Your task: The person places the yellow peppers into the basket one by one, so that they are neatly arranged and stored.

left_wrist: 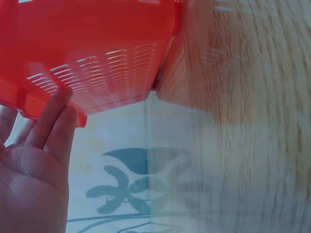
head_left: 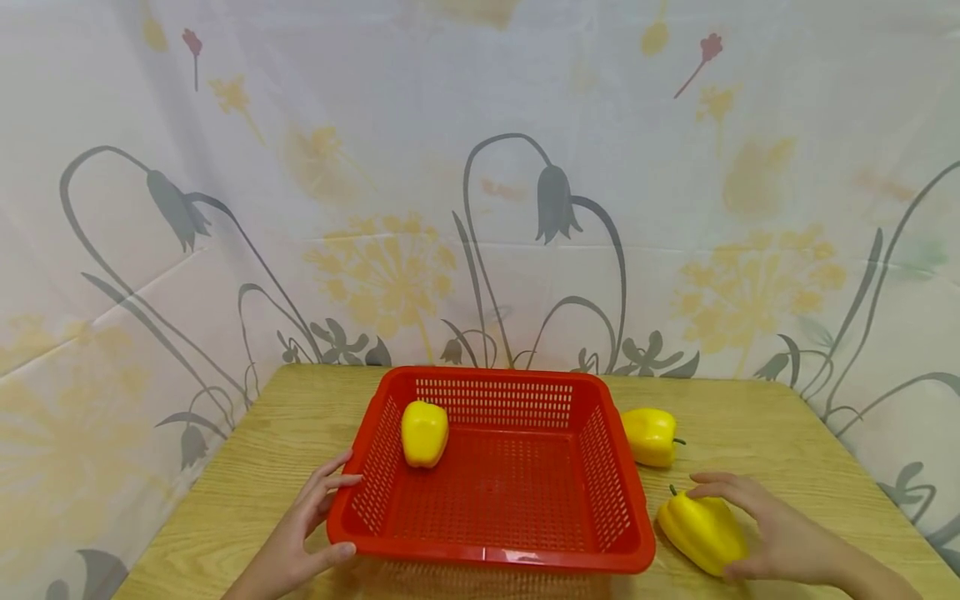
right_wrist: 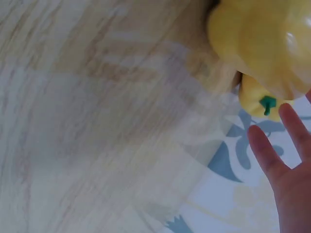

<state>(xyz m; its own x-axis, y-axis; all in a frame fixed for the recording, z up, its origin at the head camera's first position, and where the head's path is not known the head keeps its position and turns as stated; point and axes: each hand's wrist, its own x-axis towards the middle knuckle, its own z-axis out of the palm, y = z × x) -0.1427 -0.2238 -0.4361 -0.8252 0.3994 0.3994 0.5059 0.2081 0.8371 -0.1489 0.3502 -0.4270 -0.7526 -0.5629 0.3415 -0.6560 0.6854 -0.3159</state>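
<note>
A red plastic basket (head_left: 491, 551) stands on the wooden table, one yellow bell pepper (head_left: 424, 434) in its far left part. My left hand (head_left: 298, 523) is at the basket's left side, fingertips at the rim and thumb by the near corner. In the left wrist view, the fingers of that hand (left_wrist: 36, 145) lie nearly straight against the slotted wall. Beside the basket's near right corner lies a second yellow bell pepper (head_left: 702, 532). My right hand (head_left: 776, 533) arches over it, thumb and fingers spread apart; the right wrist view shows extended fingers (right_wrist: 265, 153) close beside the pepper (right_wrist: 262, 43).
A third yellow bell pepper (head_left: 649, 436) with a green stem lies against the basket's right side, farther back. The wooden table (head_left: 780, 433) ends at a flower-printed cloth (head_left: 480, 275) hanging behind it and along both sides.
</note>
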